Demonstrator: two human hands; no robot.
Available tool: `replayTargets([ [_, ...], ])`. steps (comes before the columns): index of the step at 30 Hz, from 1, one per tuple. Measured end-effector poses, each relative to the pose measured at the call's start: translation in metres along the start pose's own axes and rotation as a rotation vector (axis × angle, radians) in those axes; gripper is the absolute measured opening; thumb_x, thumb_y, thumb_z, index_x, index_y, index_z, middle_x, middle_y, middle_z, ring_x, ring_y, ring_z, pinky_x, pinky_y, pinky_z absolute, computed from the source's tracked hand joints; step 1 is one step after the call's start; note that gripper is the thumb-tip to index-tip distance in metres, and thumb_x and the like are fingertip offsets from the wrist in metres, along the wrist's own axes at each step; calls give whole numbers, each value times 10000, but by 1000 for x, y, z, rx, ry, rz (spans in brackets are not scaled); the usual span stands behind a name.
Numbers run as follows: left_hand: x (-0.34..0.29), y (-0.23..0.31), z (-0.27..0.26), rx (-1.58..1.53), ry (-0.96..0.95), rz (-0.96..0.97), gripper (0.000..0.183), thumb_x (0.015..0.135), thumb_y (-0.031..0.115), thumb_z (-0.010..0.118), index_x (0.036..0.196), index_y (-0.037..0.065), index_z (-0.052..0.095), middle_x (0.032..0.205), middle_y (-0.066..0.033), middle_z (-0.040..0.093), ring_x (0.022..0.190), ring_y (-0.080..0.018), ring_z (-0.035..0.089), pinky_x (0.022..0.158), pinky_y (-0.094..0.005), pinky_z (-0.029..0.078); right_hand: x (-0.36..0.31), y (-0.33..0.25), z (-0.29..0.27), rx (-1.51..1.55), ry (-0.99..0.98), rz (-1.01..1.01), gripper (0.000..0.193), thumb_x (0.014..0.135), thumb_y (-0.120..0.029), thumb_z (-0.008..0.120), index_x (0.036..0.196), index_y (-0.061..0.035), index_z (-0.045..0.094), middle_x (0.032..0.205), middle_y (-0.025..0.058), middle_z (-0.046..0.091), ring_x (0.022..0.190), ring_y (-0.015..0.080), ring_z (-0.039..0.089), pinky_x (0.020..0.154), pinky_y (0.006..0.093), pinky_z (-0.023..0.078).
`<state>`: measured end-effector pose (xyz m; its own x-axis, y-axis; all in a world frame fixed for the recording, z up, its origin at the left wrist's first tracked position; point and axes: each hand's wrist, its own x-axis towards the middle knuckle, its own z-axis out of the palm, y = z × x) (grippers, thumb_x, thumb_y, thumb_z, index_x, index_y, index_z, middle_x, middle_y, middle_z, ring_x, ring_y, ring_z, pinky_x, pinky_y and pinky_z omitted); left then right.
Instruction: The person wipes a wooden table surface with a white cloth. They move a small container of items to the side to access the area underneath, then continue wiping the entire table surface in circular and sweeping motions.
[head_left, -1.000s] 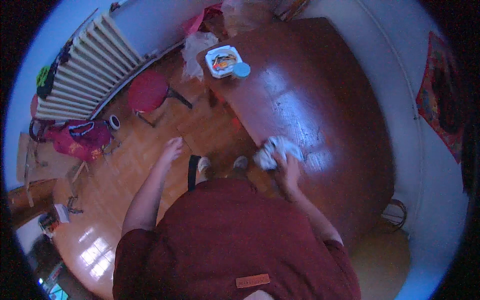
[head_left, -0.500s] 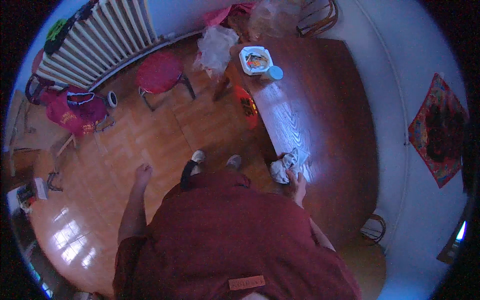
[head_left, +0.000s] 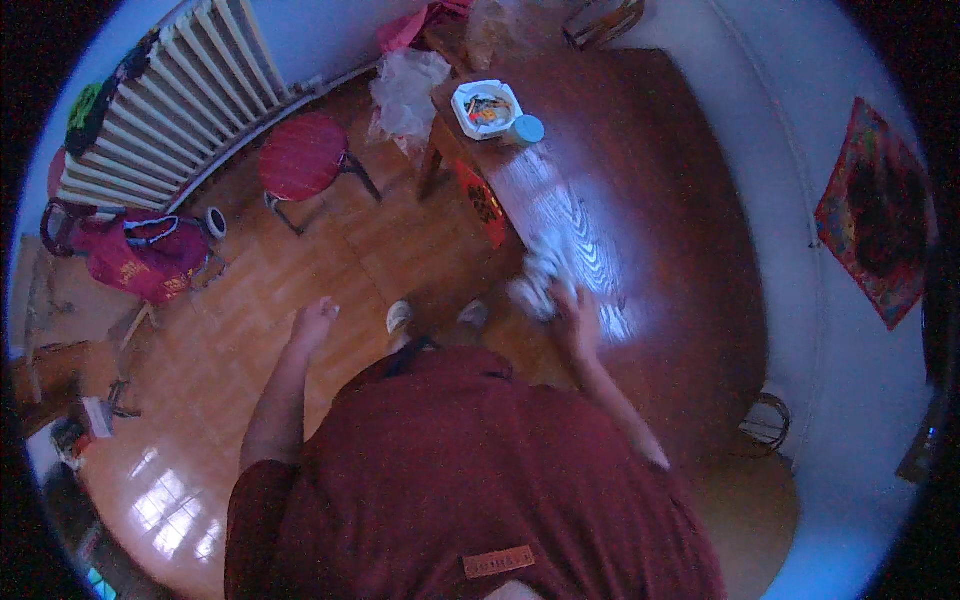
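A pale, crumpled cloth, smeared by motion, is gripped in my right hand at the left edge of the brown wooden table. Part of it hangs over that edge. My left hand hovers above the floor, away from the table, its fingers curled in and nothing visible in them. At the table's far left corner sits a white angular dish with small bits inside, and beside it stands a small round container with a light blue top.
A red-topped stool stands on the wooden floor left of the table, near a white radiator. A dark red bag sits farther left. Clear plastic bags are bunched by the table's far end. A wall borders the table's right side.
My right hand has moved forward and slightly left along the table edge with the cloth. My left hand has shifted a little right and forward. The whole view has shifted slightly.
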<state>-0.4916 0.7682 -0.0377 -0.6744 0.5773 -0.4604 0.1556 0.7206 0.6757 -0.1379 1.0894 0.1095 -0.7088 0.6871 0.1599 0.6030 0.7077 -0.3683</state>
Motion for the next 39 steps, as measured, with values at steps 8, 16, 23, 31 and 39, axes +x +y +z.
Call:
replayTargets([
  [8,-13,-1,1,239,-279,-66,198,819,220,582,831,34,649,831,-132,635,778,-236,607,714,-354,483,-29,8,-7,-59,-77,245,491,678,-66,663,1150,-183,598,1202,169,497,1068,383,482,866,424,435],
  [16,23,-51,-18,475,-327,-52,258,848,244,542,1002,50,616,931,-143,629,856,-283,607,772,-376,481,61,-3,40,127,-39,231,448,696,-87,639,1131,-188,602,1125,179,533,1016,374,512,841,430,451],
  [23,29,-14,15,-212,-161,-107,271,840,242,596,997,22,593,882,-109,633,846,-181,592,765,-322,461,-151,55,-48,-229,-24,524,511,730,-164,676,1218,-196,528,1127,135,520,1015,315,525,788,406,463],
  [31,39,-38,2,271,-391,-43,240,807,227,626,949,33,612,865,-138,634,798,-216,609,700,-371,477,44,-30,-3,-43,-90,287,502,690,-106,651,1173,-221,575,1169,177,510,1083,369,488,874,400,433],
  [39,36,41,12,159,-232,117,396,848,288,564,1152,34,561,1032,-161,633,980,-287,596,866,-383,453,-82,16,-24,-106,106,474,461,697,-98,639,1147,-180,586,1140,128,527,1079,341,495,883,399,428],
])
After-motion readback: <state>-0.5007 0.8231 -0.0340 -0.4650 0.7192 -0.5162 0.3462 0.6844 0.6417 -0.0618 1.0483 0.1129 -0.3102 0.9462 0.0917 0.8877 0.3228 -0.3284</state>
